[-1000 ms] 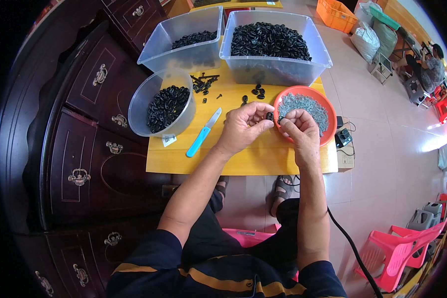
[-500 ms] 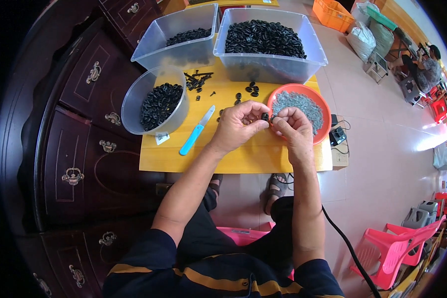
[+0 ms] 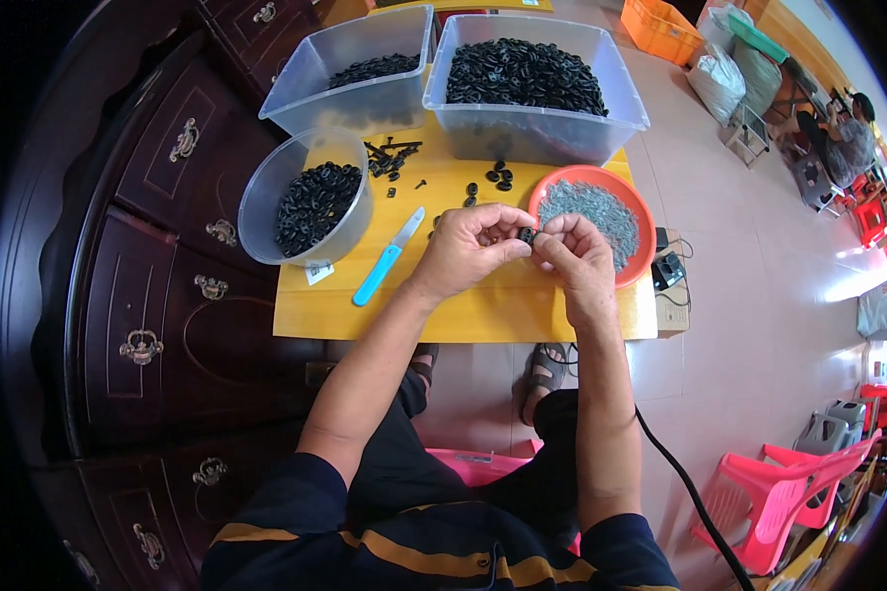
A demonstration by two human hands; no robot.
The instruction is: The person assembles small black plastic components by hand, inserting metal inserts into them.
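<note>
My left hand [image 3: 471, 248] pinches a small black oval plastic part [image 3: 526, 236] between thumb and forefinger, above the yellow table. My right hand [image 3: 577, 261] meets it from the right, its fingertips closed at the part's edge. Whatever lies between those right fingertips is too small and covered to name. Beside the right hand stands an orange-red round tray [image 3: 646, 212] of small grey pieces [image 3: 593, 209]. Several loose black parts [image 3: 503, 177] lie just beyond my hands. A knife with a turquoise handle [image 3: 378, 275] rests left of my left hand.
A round clear tub [image 3: 353, 222] of black parts stands at left. Two rectangular clear bins [image 3: 532, 133] [image 3: 355, 116] with more black parts line the table's far side. A dark wooden cabinet [image 3: 133, 286] flanks the left. Pink chairs [image 3: 764, 502] stand at lower right; a person sits farther off.
My right fingertips have come closer against the black part held in my left hand. The view has shifted slightly; the things on the table stay put.
</note>
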